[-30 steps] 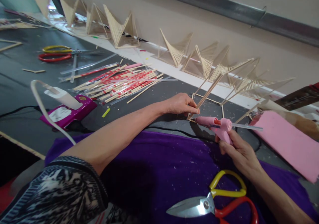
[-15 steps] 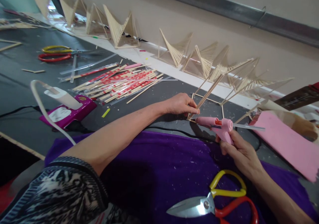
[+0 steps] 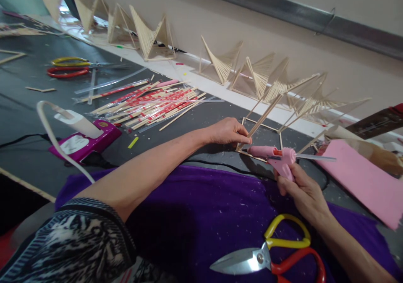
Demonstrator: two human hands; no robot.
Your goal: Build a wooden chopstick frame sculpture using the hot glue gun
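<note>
My left hand (image 3: 231, 131) is closed on thin wooden sticks (image 3: 263, 116) that slant up to the right from a corner of a stick frame (image 3: 261, 124) on the table. In my right hand (image 3: 299, 186) is a pink glue gun (image 3: 277, 156), its nozzle pointing left just by that corner, below my left fingertips. Whether the nozzle touches the wood I cannot tell. A clear glue stick (image 3: 316, 158) juts from the gun's rear. Large scissors (image 3: 252, 260) with one yellow and one red handle lie on the purple cloth (image 3: 189, 207) in front of me.
Wrapped chopsticks (image 3: 151, 104) lie piled left of the frame. Farther left are a purple power strip (image 3: 90, 140) with a white plug and a second pair of scissors (image 3: 69, 66). Finished-looking stick models (image 3: 149, 35) line the wall. A pink sheet (image 3: 362, 182) lies at right.
The glue gun has shifted slightly to the right, its nozzle drawing a little away from the frame's corner. My left hand stays on the sticks.
</note>
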